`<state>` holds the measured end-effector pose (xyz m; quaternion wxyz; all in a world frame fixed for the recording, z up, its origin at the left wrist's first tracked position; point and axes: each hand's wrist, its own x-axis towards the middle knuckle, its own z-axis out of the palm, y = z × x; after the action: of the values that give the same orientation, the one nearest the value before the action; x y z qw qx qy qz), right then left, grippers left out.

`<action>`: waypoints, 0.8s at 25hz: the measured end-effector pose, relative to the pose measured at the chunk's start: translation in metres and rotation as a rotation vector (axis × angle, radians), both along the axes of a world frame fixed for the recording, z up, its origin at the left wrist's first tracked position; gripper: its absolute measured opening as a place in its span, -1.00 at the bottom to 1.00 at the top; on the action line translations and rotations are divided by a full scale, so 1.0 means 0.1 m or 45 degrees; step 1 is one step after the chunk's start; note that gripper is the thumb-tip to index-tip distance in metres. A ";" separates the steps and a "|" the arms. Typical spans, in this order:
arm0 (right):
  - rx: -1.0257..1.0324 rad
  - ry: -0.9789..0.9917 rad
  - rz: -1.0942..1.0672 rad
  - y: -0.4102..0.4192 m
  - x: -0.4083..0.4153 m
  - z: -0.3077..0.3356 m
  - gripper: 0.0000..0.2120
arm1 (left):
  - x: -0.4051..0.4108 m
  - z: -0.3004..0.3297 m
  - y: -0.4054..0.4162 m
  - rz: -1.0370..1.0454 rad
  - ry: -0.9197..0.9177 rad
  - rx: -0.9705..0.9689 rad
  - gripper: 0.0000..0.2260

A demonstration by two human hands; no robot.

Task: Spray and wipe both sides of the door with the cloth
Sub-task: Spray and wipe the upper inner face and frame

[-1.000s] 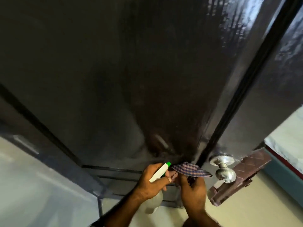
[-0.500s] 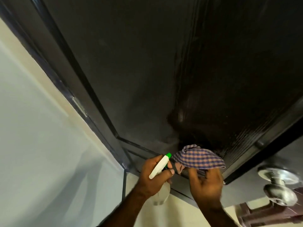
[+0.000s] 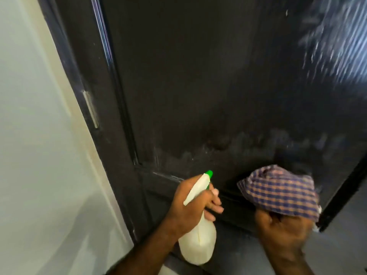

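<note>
One door (image 3: pixel 198 86) fills the view, with one hinge (image 3: pixel 91 109) on its left edge and one pale wall (image 3: pixel 29 135) beside it. There are two hands: the left hand (image 3: pixel 190 205) grips the one spray bottle (image 3: pixel 198 245), which has one green nozzle (image 3: pixel 209 172), and the right hand (image 3: pixel 284 229) holds the one checked cloth (image 3: pixel 278 191). Two forearms reach up from the bottom of the frame.

Cloth (image 3: pixel 278 192) on door (image 3: pixel 198 86); bottle (image 3: pixel 198 241) gripped
</note>
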<state>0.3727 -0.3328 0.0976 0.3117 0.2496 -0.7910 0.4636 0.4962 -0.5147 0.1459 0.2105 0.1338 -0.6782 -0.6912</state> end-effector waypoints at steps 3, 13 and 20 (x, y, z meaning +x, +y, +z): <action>-0.009 0.394 -0.090 -0.08 -0.31 -0.24 -0.54 | -0.22 -0.23 0.03 0.001 0.130 -0.144 -0.93; -0.339 0.758 -0.467 0.28 -0.39 0.06 -0.66 | -0.31 -0.47 0.25 0.085 0.400 -0.358 -0.76; 0.056 0.835 -0.505 0.00 -0.44 0.51 -0.48 | -0.17 -0.05 -0.05 0.015 0.427 -0.279 -0.73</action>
<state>0.3292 -0.3331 0.1491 0.6264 0.2334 -0.6920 0.2726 0.4792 -0.5194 0.1412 0.3378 -0.0031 -0.7041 -0.6246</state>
